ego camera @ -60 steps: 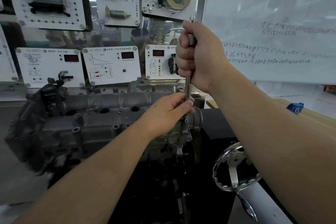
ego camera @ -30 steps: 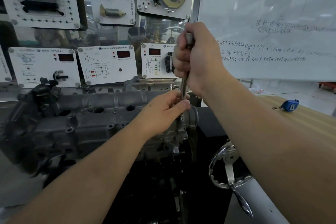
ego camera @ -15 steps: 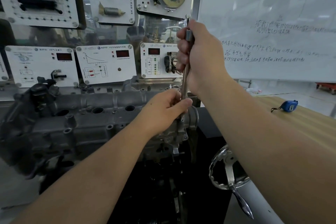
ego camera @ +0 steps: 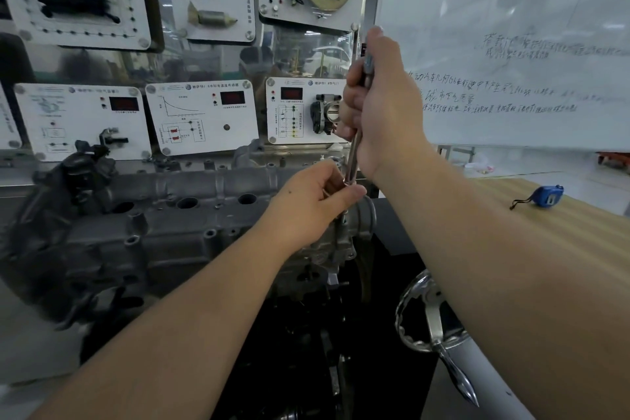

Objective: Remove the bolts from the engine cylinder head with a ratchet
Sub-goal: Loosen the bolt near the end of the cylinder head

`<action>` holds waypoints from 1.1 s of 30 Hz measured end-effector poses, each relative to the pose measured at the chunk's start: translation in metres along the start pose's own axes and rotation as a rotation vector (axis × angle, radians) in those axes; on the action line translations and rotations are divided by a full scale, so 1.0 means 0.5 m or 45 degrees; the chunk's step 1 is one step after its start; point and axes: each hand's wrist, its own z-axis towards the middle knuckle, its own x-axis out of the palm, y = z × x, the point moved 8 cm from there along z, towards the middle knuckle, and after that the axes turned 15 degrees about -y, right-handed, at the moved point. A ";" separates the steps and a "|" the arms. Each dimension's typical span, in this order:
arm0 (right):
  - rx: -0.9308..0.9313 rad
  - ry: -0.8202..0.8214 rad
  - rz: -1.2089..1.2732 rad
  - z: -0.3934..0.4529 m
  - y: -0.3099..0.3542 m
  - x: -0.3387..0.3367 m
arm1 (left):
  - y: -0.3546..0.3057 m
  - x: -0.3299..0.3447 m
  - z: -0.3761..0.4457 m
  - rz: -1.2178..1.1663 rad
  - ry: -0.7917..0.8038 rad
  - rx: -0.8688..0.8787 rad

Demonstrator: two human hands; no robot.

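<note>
Grey cast metal: the cylinder head [ego camera: 177,215] lies across the stand below the hands, its right end under the tool.
Right hand [ego camera: 381,102]: fist wrapped round the upper handle of the ratchet [ego camera: 353,150], which stands nearly upright.
Left hand [ego camera: 313,204]: fingers and thumb pinch the tool's lower end at the head's right end; the bolt itself is hidden.
Step, as I judge it: loosening 1 bolt at that end.
Doing it well: keep the lower hand pressing the socket square onto the bolt, swing the handle in short even strokes, avoid tilting.
Panels [ego camera: 201,116]: round VW-style badges beside Chinese titles, too blurred to read.
Whiteboard [ego camera: 511,44]: faint handwritten Chinese, not legible.
</note>
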 end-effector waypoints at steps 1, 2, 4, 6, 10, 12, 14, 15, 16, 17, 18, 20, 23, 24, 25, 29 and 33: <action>-0.002 -0.012 0.002 0.000 -0.002 -0.003 | 0.001 0.001 0.000 0.008 0.017 -0.004; -0.009 -0.014 -0.004 -0.002 -0.003 -0.004 | 0.002 0.002 0.000 0.027 0.054 -0.009; -0.021 0.021 -0.040 -0.009 -0.010 -0.004 | 0.003 0.007 -0.004 0.103 0.165 -0.012; -0.033 0.075 -0.073 -0.019 -0.016 0.001 | 0.003 0.011 -0.007 0.170 0.254 0.004; -0.054 0.060 -0.051 -0.026 -0.012 0.002 | -0.003 0.012 -0.009 0.217 0.290 0.034; -0.055 0.028 -0.034 -0.023 -0.007 -0.001 | -0.002 0.011 -0.008 0.235 0.278 0.038; -0.052 -0.005 -0.024 -0.017 -0.003 -0.009 | 0.001 0.010 -0.007 0.236 0.270 0.022; -0.050 -0.016 -0.008 -0.013 0.001 -0.013 | 0.003 0.009 -0.006 0.231 0.267 0.013; -0.049 -0.026 0.018 -0.009 0.007 -0.017 | 0.004 0.009 -0.006 0.217 0.264 0.006; -0.050 -0.039 0.046 -0.005 0.014 -0.022 | 0.005 0.009 -0.006 0.195 0.260 -0.002; -0.050 -0.051 0.075 -0.001 0.021 -0.026 | 0.006 0.009 -0.006 0.175 0.253 -0.009; -0.041 -0.067 0.118 0.005 0.031 -0.034 | 0.007 0.007 -0.004 0.158 0.232 -0.013; -0.039 -0.094 0.084 0.009 0.032 -0.050 | 0.009 0.004 -0.001 0.146 0.215 -0.030; -0.040 -0.102 0.059 0.008 0.031 -0.057 | 0.010 0.004 -0.001 0.147 0.214 -0.032; -0.039 -0.111 0.036 0.006 0.030 -0.065 | 0.011 0.003 0.000 0.147 0.212 -0.033; -0.052 -0.152 -0.055 -0.004 0.037 -0.106 | 0.006 -0.004 -0.001 0.149 0.174 -0.039; -0.032 -0.207 -0.135 -0.022 0.053 -0.159 | -0.004 -0.012 -0.003 0.204 0.105 -0.015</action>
